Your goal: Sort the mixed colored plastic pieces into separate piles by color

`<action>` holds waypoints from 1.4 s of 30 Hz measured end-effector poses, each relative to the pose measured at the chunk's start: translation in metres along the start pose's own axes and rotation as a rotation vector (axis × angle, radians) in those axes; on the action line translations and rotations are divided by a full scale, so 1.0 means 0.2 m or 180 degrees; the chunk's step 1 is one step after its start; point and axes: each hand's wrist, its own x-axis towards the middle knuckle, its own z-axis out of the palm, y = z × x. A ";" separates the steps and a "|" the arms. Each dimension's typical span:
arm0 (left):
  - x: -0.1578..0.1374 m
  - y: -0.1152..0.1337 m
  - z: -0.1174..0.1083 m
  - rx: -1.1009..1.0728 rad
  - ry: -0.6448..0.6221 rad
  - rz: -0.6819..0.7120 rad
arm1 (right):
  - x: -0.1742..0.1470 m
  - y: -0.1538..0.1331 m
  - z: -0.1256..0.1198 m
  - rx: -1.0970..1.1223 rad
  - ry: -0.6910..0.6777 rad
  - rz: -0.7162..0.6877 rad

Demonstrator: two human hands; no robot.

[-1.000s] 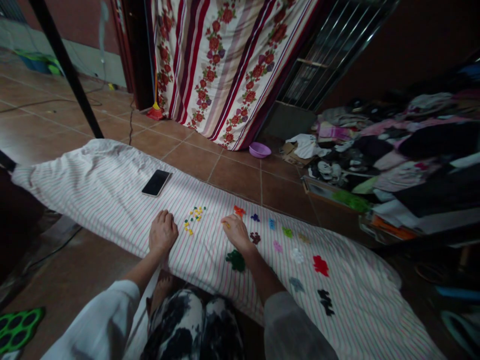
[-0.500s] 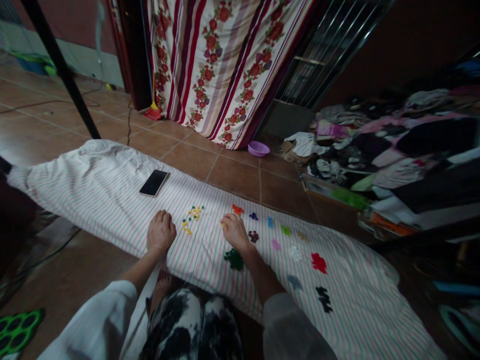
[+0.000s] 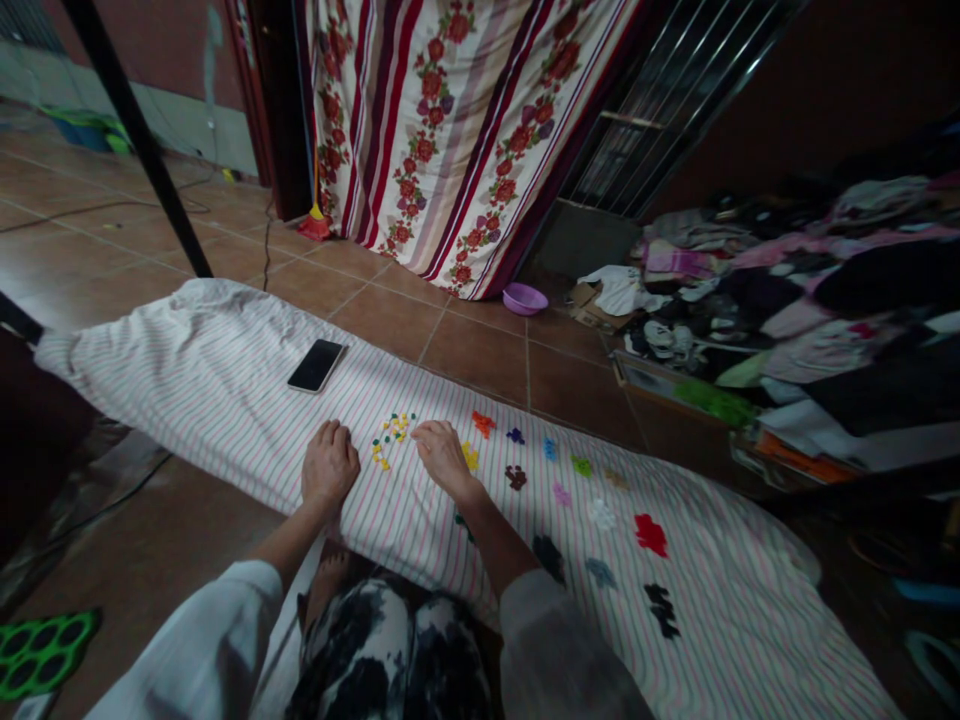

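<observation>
My left hand (image 3: 330, 466) rests palm down on the striped cloth (image 3: 247, 420), fingers curled in and nothing showing in them. To its right lies a loose group of tiny yellow and green pieces (image 3: 391, 430). At the right edge of that group is my right hand (image 3: 444, 458), thumb and fingertips pinched together; whatever they may hold is too small to make out. Just beyond this hand lies a yellow pile (image 3: 470, 456), partly covered by it. A dark green pile (image 3: 463, 526) is mostly hidden by my right forearm.
Small piles sorted by colour spread rightward, among them orange (image 3: 483, 424), brown (image 3: 515, 477), white (image 3: 602, 514), red (image 3: 650, 535) and black (image 3: 661, 610). A phone (image 3: 317, 366) lies at the left. Beyond the cloth are a purple basin (image 3: 525, 299) and heaped clothes (image 3: 825, 300).
My right hand has moved left from beside the orange pile to the yellow and green group, uncovering the yellow pile. My left hand stays where it was on the cloth; the view has shifted slightly.
</observation>
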 end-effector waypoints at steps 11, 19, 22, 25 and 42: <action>0.00 0.00 0.00 0.0056 0.0083 0.0024 | 0.10 -0.09 0.08 -0.0173 -0.0159 0.0138; 0.00 0.01 0.00 -0.0044 0.0096 -0.0011 | 0.10 -0.11 0.08 -0.0244 -0.0128 0.0280; 0.00 0.00 0.00 0.0003 0.0080 0.0001 | 0.10 -0.11 0.09 -0.0223 -0.0066 0.0258; 0.00 0.00 0.00 0.0091 0.0069 0.0014 | 0.07 -0.08 0.07 -0.0202 0.0096 0.0260; -0.05 0.26 -0.10 -0.1446 0.0202 -0.0809 | -0.22 0.33 -0.04 0.0463 0.0612 0.0491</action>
